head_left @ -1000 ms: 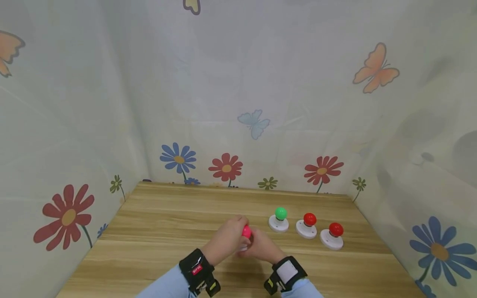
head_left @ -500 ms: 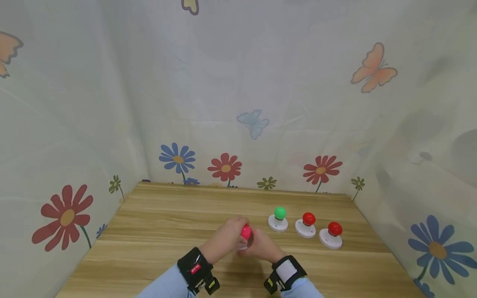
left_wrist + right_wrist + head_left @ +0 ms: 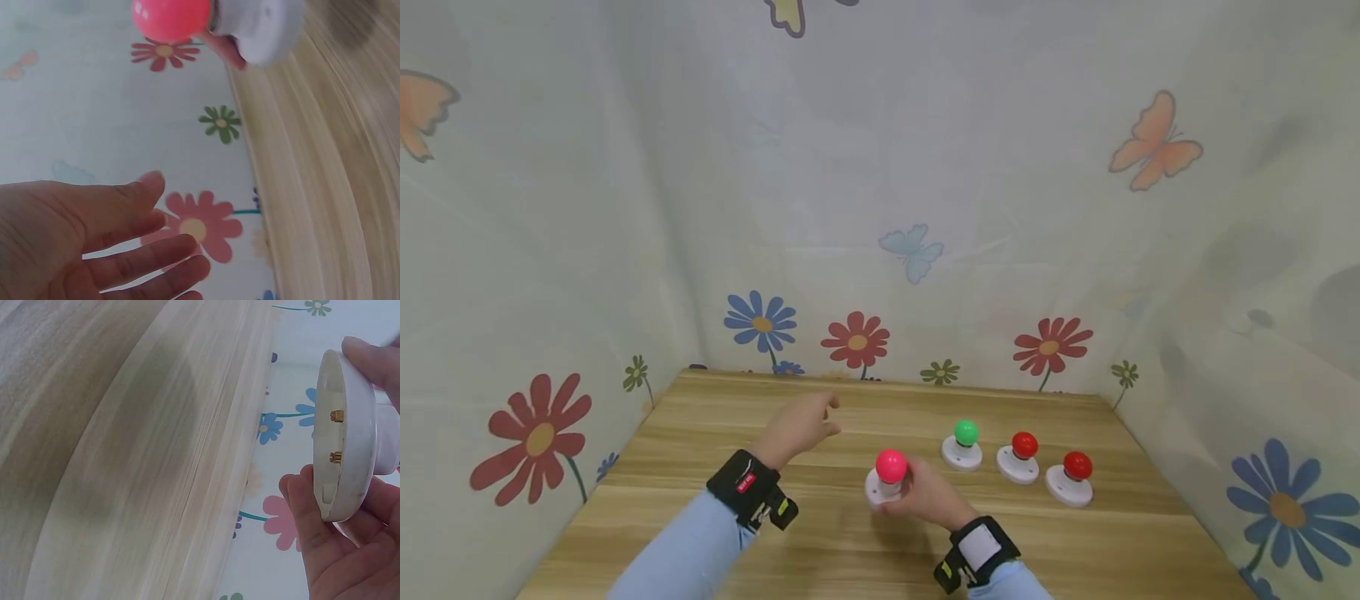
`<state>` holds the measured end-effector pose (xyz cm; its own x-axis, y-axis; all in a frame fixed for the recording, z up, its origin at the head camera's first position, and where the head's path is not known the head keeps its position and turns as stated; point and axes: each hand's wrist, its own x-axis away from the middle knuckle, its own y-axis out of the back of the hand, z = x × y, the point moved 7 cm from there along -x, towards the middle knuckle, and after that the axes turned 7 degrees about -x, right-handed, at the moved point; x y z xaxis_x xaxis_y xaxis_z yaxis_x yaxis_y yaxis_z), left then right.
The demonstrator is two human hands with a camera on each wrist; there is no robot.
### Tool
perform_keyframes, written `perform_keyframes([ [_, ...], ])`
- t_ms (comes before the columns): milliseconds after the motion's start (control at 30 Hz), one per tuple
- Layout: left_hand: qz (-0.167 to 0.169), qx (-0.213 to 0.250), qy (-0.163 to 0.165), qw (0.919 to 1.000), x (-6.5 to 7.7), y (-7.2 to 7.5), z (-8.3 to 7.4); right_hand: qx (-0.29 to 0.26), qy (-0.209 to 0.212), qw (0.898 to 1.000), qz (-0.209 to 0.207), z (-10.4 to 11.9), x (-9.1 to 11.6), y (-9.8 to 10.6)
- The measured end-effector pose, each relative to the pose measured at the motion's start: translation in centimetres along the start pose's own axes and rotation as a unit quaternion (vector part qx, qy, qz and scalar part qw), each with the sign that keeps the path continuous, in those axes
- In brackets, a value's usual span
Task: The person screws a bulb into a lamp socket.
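My right hand (image 3: 931, 493) grips a white round lamp holder (image 3: 356, 440) by its rim, raised over the wooden table. A pink light bulb (image 3: 891, 467) sits in that holder, pointing up. Brass terminals show on the holder's underside in the right wrist view. To the left and apart from it, my left hand (image 3: 797, 427) hovers with loosely bent fingers and nothing in them. In the left wrist view, the left fingers (image 3: 144, 259) are spread, and the pink bulb appears at the top.
On the right of the wooden table (image 3: 760, 550) stand a green bulb (image 3: 966, 432), a red bulb (image 3: 1024, 445) and another red bulb (image 3: 1077, 466), each upright in a white holder. A flower-and-butterfly sheet (image 3: 1000, 167) encloses the back and sides.
My left hand has let go of the pink bulb and moved left and away, uncovering bulb and holder. The right hand keeps its hold in nearly the same place.
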<state>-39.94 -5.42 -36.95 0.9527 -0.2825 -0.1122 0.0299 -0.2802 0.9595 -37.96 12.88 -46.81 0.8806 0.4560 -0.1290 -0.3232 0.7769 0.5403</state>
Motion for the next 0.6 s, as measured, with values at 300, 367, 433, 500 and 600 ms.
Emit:
perform_keyframes([
  [300, 0.157, -0.090, 0.064, 0.9815, 0.5, -4.1, 5.5, 0.011, 0.012, 1.000, -0.005, -0.2, -0.2, -0.1],
  [367, 0.164, -0.095, 0.074, 0.9791, 0.8, -4.3, 5.7, 0.007, 0.013, 1.000, -0.004, -0.1, -0.1, 0.0],
  [433, 0.167, -0.103, 0.078, 0.9776, 1.0, -4.4, 5.8, -0.003, 0.012, 1.000, -0.007, -0.1, 0.1, 0.3],
  [500, 0.166, -0.097, 0.081, 0.9779, 1.1, -4.5, 5.8, -0.009, 0.014, 1.000, -0.016, -0.3, 0.3, 0.7],
  [600, 0.166, -0.095, 0.083, 0.9780, 1.3, -4.6, 5.8, -0.009, 0.019, 0.999, -0.049, -0.5, 0.7, 1.9],
])
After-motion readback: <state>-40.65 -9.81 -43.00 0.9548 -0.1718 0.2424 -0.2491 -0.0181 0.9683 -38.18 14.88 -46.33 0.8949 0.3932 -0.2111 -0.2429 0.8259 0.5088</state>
